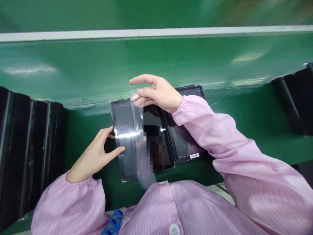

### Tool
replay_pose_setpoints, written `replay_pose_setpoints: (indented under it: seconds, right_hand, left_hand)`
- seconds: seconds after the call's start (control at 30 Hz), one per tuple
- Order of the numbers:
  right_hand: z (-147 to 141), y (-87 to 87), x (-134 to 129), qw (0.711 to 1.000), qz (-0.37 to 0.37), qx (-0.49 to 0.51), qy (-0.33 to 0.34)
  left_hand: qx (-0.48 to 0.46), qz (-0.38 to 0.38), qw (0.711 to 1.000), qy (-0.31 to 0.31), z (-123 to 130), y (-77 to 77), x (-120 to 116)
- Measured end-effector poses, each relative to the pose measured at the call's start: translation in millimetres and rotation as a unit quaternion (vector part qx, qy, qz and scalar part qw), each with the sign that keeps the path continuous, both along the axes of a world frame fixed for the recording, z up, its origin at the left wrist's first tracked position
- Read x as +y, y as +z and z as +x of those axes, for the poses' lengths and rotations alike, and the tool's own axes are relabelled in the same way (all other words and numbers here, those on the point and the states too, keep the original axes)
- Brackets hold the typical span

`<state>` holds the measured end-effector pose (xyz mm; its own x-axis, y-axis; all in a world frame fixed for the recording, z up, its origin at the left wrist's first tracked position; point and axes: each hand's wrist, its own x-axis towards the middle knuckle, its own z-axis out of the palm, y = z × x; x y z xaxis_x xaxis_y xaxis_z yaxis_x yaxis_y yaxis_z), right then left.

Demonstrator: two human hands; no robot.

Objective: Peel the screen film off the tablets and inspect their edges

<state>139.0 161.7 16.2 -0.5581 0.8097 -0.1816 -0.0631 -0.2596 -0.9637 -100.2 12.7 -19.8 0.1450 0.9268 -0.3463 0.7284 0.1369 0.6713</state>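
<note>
A black tablet (157,124) lies at an angle on the green bench, its glossy screen facing up. Clear plastic film (139,119) covers the left part of that screen, and the rest is lifted off in a fold. My left hand (97,153) grips the tablet's left edge, thumb on top and fingers beneath. Between the thumb and fingers of my right hand (156,93), the film's upper corner is pinched, while the index finger points out to the left. Under my right forearm lies a second tablet (182,143) with a small white label, partly hidden by the sleeve.
At the left stands a row of black, film-wrapped units (31,150). More black units (294,101) stand at the right end of the bench. Behind the tablets rises a green ledge with a white strip (156,32). A blue lattice piece (114,222) shows near my left sleeve.
</note>
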Motion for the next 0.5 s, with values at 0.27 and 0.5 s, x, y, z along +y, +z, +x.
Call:
replay_pose_setpoints:
  seconds: [0.27, 0.5]
  right_hand:
    - [2, -7.6, 5, 0.995, -0.092, -0.003, -0.03]
    - [-6, -5.2, -33, 0.996, 0.054, -0.007, 0.07]
  left_hand:
    - [0.004, -0.007, 1.0, 0.017, 5, 4.2, -1]
    - [0.0, -0.008, 1.0, 0.025, 5, 4.5, 0]
